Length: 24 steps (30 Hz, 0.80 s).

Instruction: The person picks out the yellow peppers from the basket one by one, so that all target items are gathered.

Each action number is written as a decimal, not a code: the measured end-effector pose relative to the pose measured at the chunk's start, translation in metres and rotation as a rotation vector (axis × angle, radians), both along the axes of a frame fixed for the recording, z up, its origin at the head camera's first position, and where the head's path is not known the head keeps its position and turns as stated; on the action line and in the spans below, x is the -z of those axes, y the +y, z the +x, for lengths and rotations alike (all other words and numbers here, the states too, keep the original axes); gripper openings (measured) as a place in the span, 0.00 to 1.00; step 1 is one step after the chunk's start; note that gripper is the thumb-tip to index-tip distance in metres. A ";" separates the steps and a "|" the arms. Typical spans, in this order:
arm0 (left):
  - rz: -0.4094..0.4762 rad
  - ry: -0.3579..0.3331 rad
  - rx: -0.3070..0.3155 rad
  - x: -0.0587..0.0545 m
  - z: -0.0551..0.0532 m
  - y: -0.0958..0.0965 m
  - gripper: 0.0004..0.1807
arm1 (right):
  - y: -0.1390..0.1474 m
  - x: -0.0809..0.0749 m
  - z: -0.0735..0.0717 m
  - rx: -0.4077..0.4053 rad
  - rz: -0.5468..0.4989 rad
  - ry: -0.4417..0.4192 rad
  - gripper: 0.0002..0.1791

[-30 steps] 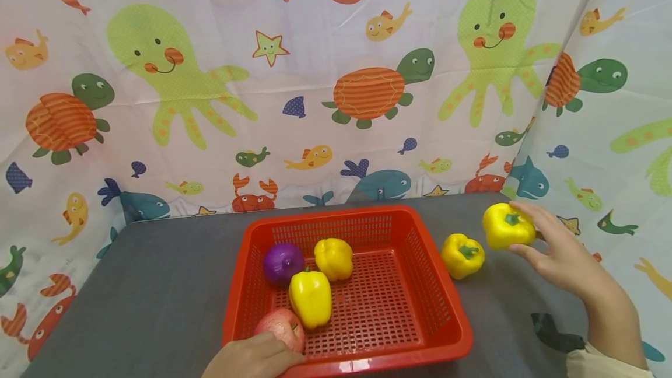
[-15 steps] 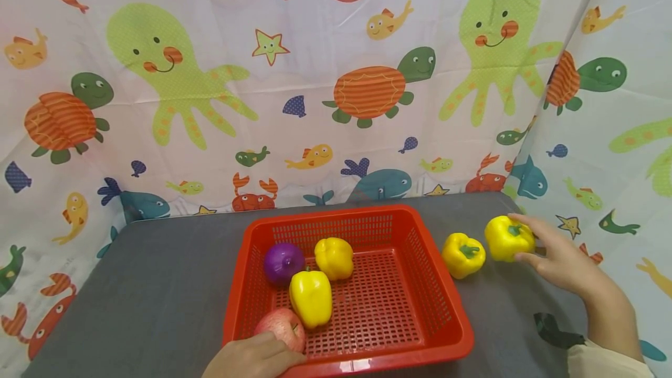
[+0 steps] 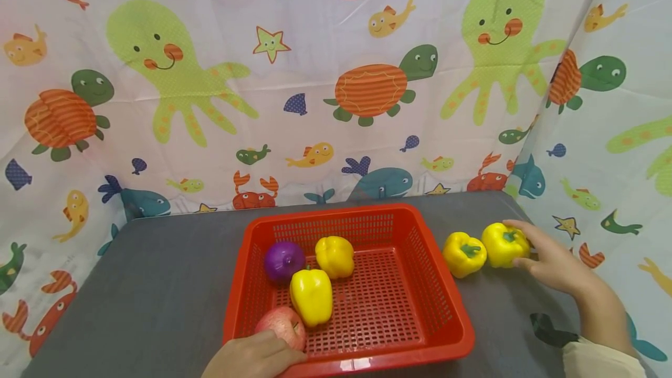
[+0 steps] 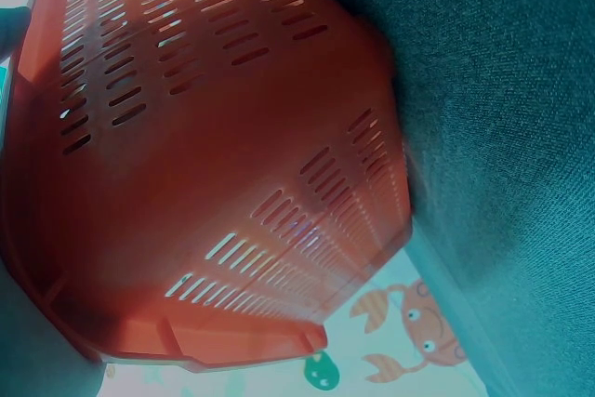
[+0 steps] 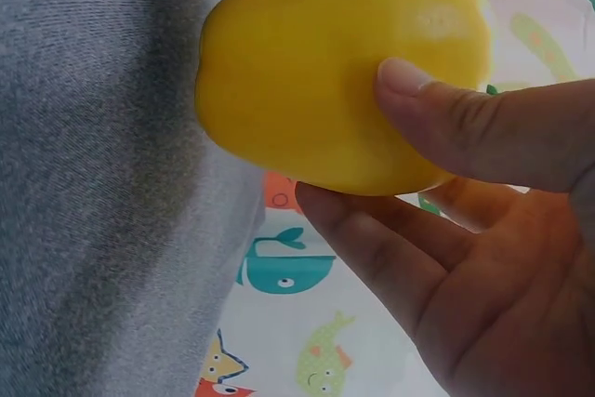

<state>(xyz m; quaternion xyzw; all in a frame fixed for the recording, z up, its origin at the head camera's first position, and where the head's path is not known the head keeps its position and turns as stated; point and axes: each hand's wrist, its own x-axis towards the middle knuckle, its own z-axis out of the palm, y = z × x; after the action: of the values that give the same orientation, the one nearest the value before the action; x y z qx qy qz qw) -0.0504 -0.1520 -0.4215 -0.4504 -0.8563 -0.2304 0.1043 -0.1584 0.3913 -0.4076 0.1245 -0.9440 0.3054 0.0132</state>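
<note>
My right hand [image 3: 553, 258] holds a yellow bell pepper [image 3: 503, 245], thumb on one side and fingers on the other, low over the grey table. Its green stem faces me in the head view. Close on its left sits another yellow bell pepper [image 3: 464, 255], beside the red basket [image 3: 464, 331]. In the right wrist view the gripped pepper [image 5: 325, 72] looks large, with the thumb [image 5: 465, 127] pressed on its skin. My left hand [image 3: 254, 357] grips the basket's near-left rim, next to a red apple [image 3: 283, 326]. The left wrist view shows the basket's slotted outer wall [image 4: 186, 165].
Inside the basket lie a purple onion-like vegetable [image 3: 284, 262] and two yellow bell peppers, one at the back [image 3: 334, 256] and one nearer [image 3: 311, 297]. A black strap [image 3: 551, 331] lies by the right forearm. A sea-animal curtain [image 3: 315, 74] hangs behind the grey table [image 3: 147, 308].
My right hand has lowered the yellow bell pepper toward the table and shifted it slightly left, close to the other pepper. My left hand has stayed on the basket rim.
</note>
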 end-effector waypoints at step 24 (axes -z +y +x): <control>-0.008 -0.032 0.012 -0.001 -0.001 -0.001 0.22 | 0.004 0.007 -0.004 -0.021 -0.027 -0.074 0.48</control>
<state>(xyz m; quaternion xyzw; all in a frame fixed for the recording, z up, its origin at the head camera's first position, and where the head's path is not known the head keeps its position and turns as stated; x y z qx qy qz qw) -0.0515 -0.1526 -0.4210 -0.4521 -0.8560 -0.2348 0.0876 -0.1622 0.3948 -0.4144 0.1226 -0.9382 0.3229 -0.0234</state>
